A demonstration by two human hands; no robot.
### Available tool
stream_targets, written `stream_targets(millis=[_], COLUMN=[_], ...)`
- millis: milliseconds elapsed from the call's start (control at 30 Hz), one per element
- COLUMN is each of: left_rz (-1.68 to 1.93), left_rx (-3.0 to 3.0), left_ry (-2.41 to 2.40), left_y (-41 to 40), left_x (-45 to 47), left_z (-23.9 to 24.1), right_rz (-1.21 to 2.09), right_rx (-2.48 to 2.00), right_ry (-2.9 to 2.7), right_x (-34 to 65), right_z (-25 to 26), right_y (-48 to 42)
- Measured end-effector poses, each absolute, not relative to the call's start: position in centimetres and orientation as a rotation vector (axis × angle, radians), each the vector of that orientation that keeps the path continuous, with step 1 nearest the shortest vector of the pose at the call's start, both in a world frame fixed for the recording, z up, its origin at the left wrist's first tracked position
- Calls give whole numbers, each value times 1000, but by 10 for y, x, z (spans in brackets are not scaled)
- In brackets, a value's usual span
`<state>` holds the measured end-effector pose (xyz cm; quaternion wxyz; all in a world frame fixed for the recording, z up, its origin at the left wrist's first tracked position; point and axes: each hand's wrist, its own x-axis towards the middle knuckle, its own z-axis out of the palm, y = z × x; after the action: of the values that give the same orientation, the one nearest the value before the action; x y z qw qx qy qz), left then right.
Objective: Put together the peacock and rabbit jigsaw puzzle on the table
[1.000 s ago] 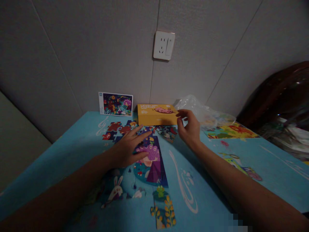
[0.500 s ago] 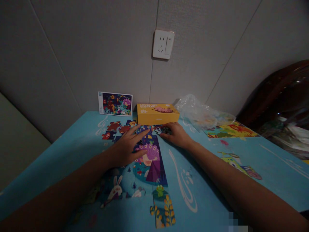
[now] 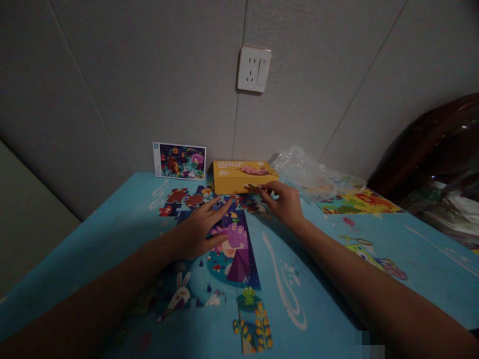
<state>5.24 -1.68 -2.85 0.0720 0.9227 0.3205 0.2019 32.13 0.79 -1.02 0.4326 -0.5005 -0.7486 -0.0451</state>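
Note:
My left hand [image 3: 205,227] lies flat with spread fingers on the partly joined jigsaw puzzle [image 3: 236,264], near a pink many-eyed figure. Between the thumb and fingers of my right hand [image 3: 282,199] is a puzzle piece [image 3: 251,187], raised and tilted in front of the yellow box. Loose puzzle pieces [image 3: 249,203] lie below it, in part hidden by the hand. More pieces [image 3: 177,196] with red-brown shapes sit beyond my left hand. Closest to me is a joined strip [image 3: 254,324] with a frog and yellow leaves. My left forearm hides part of the puzzle.
A yellow puzzle box [image 3: 239,185] and a picture card [image 3: 179,160] stand against the wall at the back. To their right are a clear plastic bag [image 3: 307,172] and a colourful printed sheet [image 3: 362,202]. A blue patterned cover [image 3: 318,294] spreads over the table.
My right hand has lifted from the loose pieces, now pinching one puzzle piece with its fingers raised. My left hand stays in place on the puzzle.

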Motion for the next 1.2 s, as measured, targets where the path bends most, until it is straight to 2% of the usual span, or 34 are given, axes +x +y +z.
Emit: stream_targets(millis=[233,667,767,867,1000,1100,1200], left_rz=[772,734,724,763,960,824,613], left_rx=[2730,2662,2661,2675,2542,2399,2439], left_ry=[941,976,1006,1069,1527,1882,2018], left_y=[-16,-17,-17,-16,-6,4,8], left_x=[53,54,55,55,51,44,41], left_z=[-30,-29,-28,-25,-23,-27,-35], right_rz=[37,93,70,-62,-109,-64,-35], right_rx=[-653,-549,-768,-1315,-1996,-2170,-2189], right_ry=[-2158,-2331,-2293,-2135,-2062,-2122,-2148], right_x=[299,293,295,303,311,311,310], right_z=[-7,-5,-1,7,12,10,8], right_y=[-15,-22,-23,-19,-15,-17,-19])
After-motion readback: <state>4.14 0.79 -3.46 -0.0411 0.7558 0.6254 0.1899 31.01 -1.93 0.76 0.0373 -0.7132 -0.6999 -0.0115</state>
